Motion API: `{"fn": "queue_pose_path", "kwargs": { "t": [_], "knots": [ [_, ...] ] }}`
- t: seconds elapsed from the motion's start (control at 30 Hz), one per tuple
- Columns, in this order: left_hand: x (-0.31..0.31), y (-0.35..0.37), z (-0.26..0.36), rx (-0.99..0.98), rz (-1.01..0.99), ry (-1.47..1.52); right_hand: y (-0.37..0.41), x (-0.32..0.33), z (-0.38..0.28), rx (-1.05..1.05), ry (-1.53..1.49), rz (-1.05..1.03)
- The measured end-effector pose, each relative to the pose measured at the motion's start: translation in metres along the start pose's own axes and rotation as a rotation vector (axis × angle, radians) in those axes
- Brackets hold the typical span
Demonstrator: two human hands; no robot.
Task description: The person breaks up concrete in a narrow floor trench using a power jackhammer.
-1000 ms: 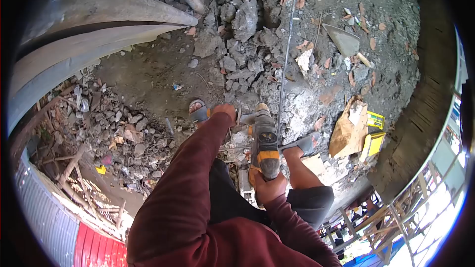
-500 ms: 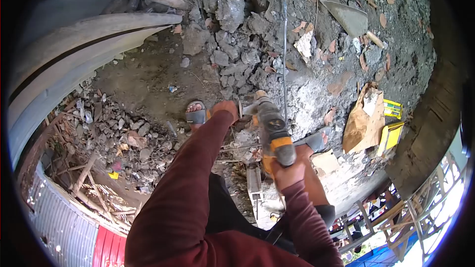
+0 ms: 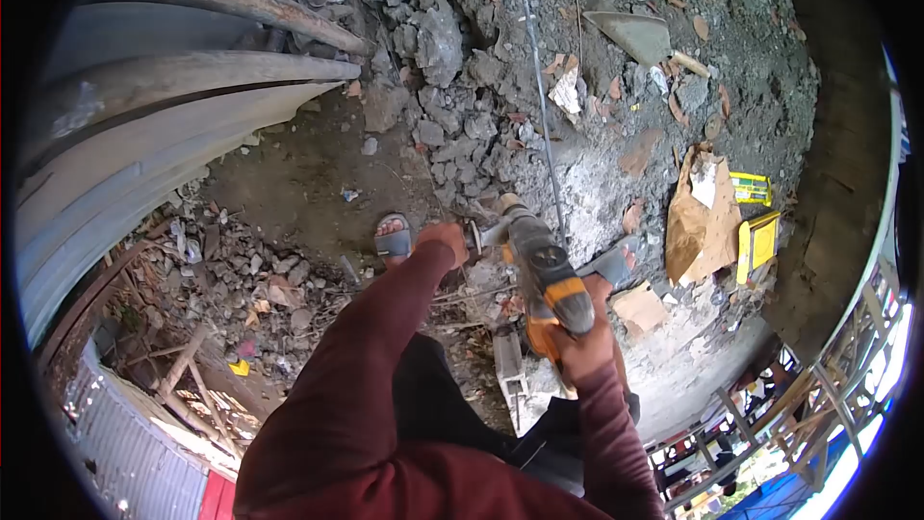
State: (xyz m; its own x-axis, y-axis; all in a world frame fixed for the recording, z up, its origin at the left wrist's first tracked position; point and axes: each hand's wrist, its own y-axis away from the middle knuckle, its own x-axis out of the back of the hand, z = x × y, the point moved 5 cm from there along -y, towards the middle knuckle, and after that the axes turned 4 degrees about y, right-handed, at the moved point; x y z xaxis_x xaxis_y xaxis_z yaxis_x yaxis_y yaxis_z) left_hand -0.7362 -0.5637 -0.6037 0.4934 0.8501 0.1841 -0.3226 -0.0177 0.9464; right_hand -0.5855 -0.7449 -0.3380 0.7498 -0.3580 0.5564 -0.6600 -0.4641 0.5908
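Note:
An orange and grey power tool (image 3: 547,265) points away from me, over broken concrete rubble (image 3: 462,125). Around its rear handle my right hand (image 3: 585,342) is wrapped. At the tool's front left, my left hand (image 3: 445,241) is closed round the side handle, whose disc-shaped end shows beside the fingers. The tool's tip is not clearly visible against the ground. A thin metal rod (image 3: 542,87) runs along the concrete just past the tool's front.
My sandalled foot (image 3: 393,237) stands left of the tool. A trowel (image 3: 630,36) lies at upper right, torn brown paper (image 3: 701,221) and a yellow box (image 3: 757,248) at right. Corrugated sheets (image 3: 183,125) and wooden poles line the left, with loose rubble (image 3: 260,279) below.
The view has shifted and turned slightly. The tool and both hands appear a little lower and further right in view, with both hands still gripping it.

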Motion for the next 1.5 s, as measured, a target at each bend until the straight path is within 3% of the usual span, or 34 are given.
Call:
{"fn": "queue_pose_path", "kwargs": {
  "t": [0.1,0.13,0.27,0.33,0.5,0.57,0.63,0.67,0.9,1.0,1.1,1.27,1.43,1.47,1.5],
  "knots": [
    [0.011,0.074,0.01,-0.072,0.159,0.095,0.057,0.024,-0.03,-0.012,0.02,0.006],
    [0.026,0.103,0.02,-0.053,0.172,0.116,0.067,0.036,-0.071,-0.002,0.055,0.062],
    [0.029,0.115,0.032,-0.136,0.183,0.09,0.112,0.034,-0.075,-0.051,0.066,0.05],
    [0.031,0.102,0.038,-0.177,0.189,0.049,0.112,0.035,-0.078,-0.132,-0.008,0.09],
    [0.038,0.046,0.03,-0.145,0.129,-0.022,0.06,0.008,-0.06,-0.085,0.081,0.071],
    [0.046,0.021,0.026,-0.135,0.106,-0.037,0.047,-0.001,-0.079,0.002,0.13,0.066],
    [0.043,0.029,0.015,-0.107,0.067,0.054,0.035,-0.01,-0.097,-0.06,0.158,-0.048],
    [0.047,0.028,0.014,-0.198,0.156,0.037,0.029,-0.015,-0.106,-0.045,0.132,-0.062],
    [0.025,-0.058,-0.035,-0.188,0.123,0.011,-0.013,-0.042,-0.135,0.011,0.221,-0.153],
    [0.038,-0.043,-0.037,-0.167,0.084,-0.004,-0.016,-0.058,-0.144,-0.004,0.051,-0.17],
    [0.041,-0.037,-0.041,-0.195,0.185,0.001,-0.016,-0.076,-0.141,0.042,-0.003,-0.175],
    [0.037,-0.049,-0.049,-0.189,0.186,0.04,-0.022,-0.092,-0.132,0.027,0.016,-0.21],
    [0.061,-0.077,-0.027,-0.093,0.139,-0.033,-0.051,-0.091,-0.069,0.088,-0.043,-0.127],
    [0.061,-0.07,-0.022,-0.094,0.108,-0.023,-0.051,-0.081,-0.065,0.024,-0.073,-0.158],
    [0.058,-0.064,-0.02,-0.092,0.087,-0.025,-0.051,-0.07,-0.062,-0.122,-0.09,-0.325]
  ]
}}
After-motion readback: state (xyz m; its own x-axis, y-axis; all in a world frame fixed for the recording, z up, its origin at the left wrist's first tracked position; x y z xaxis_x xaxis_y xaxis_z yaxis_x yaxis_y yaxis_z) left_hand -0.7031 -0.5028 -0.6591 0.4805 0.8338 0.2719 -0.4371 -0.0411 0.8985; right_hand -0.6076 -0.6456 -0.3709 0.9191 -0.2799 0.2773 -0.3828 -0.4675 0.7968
